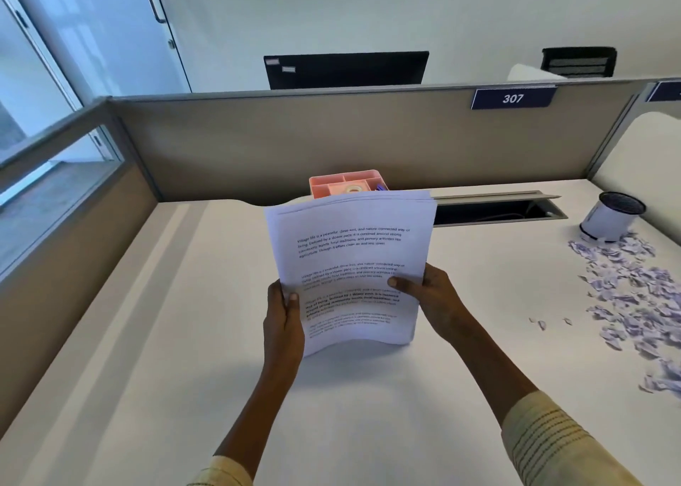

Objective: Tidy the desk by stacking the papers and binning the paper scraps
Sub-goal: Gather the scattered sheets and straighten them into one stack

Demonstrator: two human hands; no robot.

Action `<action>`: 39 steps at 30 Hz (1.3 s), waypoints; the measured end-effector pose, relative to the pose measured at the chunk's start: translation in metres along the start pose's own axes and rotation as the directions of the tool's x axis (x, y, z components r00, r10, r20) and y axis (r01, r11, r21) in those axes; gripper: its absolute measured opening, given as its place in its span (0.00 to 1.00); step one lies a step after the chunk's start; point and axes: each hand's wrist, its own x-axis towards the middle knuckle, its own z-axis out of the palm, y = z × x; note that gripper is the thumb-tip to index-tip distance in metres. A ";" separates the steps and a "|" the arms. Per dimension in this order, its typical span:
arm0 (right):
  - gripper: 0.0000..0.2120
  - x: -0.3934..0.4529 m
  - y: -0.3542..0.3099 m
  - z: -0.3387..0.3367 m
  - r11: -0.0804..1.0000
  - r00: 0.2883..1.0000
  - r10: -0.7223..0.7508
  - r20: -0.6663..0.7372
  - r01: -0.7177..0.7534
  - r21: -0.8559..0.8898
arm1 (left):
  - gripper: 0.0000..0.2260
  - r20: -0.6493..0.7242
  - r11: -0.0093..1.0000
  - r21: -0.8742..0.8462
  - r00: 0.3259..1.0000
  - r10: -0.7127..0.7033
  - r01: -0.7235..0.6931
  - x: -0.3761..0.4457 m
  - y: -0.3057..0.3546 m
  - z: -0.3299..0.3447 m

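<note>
This is an office cubicle. A white desk (184,338) is boxed in by beige partition panels (294,143), one bearing a number plate "307" (513,98). A black monitor (346,70) stands beyond the far partition.

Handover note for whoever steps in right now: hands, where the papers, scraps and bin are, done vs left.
Left hand: grips the paper stack at its left edge.
Right hand: grips the stack's right edge, thumb on the top page.
Stack: held upright, bottom edge at the desk, sheets gathered, top edges slightly uneven.
Paper scraps: scattered on the desk's right side.
Small bin: upright beside the scraps.
Done: papers gathered.
Left: square the stack and lay it down; bin all the scraps.
</note>
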 end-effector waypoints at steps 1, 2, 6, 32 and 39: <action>0.17 0.000 0.000 0.001 1.000 1.000 0.002 -0.005 -0.002 0.010 | 0.15 -0.005 1.000 0.011 1.000 0.015 -0.015 0.000 0.002 0.001; 0.16 0.000 -0.001 0.002 1.000 1.000 0.004 -0.013 -0.004 0.016 | 0.14 -0.012 1.000 0.014 1.000 0.023 -0.022 -0.001 0.004 0.001; 0.15 0.001 -0.005 -0.001 1.000 1.000 -0.005 -0.003 0.005 0.001 | 0.08 -0.040 1.000 -0.027 0.999 0.005 -0.006 -0.003 0.003 0.001; 0.03 0.012 -0.101 -0.031 0.260 0.960 0.041 0.277 0.258 -0.931 | 0.07 0.174 0.994 0.046 0.979 -0.107 0.100 0.033 0.047 -0.042; 0.22 0.000 -0.034 -0.080 0.938 0.997 -0.056 0.051 0.070 -0.339 | 0.14 0.201 0.966 -0.093 0.955 -0.217 0.240 0.030 0.017 -0.048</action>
